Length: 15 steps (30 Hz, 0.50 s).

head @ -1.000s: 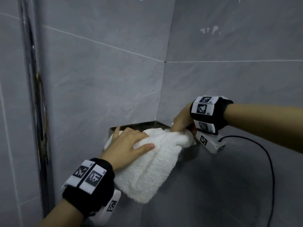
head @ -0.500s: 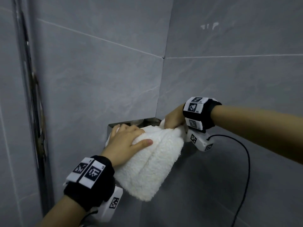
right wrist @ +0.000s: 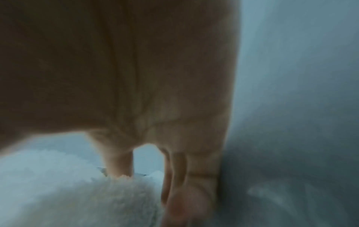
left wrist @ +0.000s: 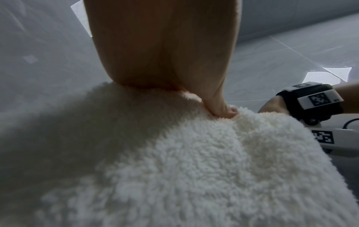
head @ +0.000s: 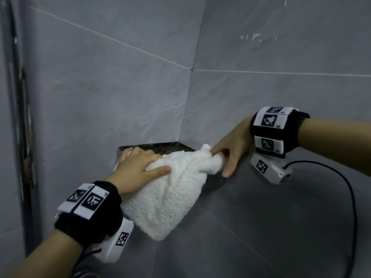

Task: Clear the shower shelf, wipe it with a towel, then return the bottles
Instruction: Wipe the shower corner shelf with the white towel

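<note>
A fluffy white towel lies bunched over the front of the metal corner shelf and hangs down below it. My left hand presses flat on the towel's left part, with the thumb dug into the pile. My right hand holds the towel's right end at the shelf's right edge, fingers over it and thumb pointing down. In the right wrist view one finger sinks into the towel. The back strip of the shelf is bare. No bottles are in view.
Grey tiled walls meet in a corner right behind the shelf. A dark vertical metal strip runs down the far left. A black cable hangs from my right wrist camera along the right wall.
My right hand has gone left and then back right past the shelf's corner with the towel's end, and its thumb now points down. The left hand has stayed pressed on the towel.
</note>
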Tool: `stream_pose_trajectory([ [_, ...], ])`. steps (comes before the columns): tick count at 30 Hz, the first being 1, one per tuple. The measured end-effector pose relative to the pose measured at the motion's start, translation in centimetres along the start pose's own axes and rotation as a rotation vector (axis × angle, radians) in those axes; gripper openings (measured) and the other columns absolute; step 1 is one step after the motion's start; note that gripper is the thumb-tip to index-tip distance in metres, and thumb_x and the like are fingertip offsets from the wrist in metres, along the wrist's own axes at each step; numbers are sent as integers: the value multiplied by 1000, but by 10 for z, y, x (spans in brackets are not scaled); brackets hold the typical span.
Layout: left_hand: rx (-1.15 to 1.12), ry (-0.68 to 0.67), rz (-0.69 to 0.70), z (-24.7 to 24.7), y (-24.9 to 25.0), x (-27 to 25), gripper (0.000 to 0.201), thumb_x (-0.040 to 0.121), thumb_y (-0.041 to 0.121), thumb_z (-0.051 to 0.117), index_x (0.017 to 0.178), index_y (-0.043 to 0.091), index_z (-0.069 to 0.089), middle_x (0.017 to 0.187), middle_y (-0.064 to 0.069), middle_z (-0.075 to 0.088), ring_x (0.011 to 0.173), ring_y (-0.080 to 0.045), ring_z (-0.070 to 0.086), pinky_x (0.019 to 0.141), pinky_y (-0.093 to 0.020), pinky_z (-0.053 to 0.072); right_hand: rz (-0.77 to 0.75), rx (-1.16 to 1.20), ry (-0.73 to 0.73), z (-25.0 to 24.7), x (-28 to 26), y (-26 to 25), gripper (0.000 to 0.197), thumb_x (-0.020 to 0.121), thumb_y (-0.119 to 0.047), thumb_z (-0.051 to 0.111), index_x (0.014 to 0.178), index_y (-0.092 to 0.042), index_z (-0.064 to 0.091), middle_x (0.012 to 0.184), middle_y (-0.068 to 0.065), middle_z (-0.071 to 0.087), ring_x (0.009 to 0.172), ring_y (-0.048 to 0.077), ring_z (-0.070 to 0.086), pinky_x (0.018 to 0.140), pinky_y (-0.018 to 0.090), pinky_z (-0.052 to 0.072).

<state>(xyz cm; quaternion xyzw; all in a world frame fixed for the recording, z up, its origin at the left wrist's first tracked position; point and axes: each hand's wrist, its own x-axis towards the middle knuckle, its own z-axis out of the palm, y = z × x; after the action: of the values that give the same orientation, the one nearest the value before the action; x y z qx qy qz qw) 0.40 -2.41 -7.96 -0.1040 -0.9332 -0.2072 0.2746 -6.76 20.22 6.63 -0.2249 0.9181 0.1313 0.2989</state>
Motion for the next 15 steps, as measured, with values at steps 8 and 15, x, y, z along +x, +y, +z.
stream_pose_trajectory([
  [8,3,24,24,5,-5,0,70,51,96,7,89,52,46,89,20,53,95,-8,37,104,-36,14,-148,-281,339,11,12,-4,40,96,-27,52,104,10,63,108,23,63,92,24,55,94,38,45],
  [15,-35,55,26,5,-3,2,43,61,80,19,80,53,45,85,23,50,94,-9,36,96,-28,11,-240,-6,499,17,21,-22,40,97,-30,48,63,-11,57,71,2,57,66,12,50,67,16,43],
])
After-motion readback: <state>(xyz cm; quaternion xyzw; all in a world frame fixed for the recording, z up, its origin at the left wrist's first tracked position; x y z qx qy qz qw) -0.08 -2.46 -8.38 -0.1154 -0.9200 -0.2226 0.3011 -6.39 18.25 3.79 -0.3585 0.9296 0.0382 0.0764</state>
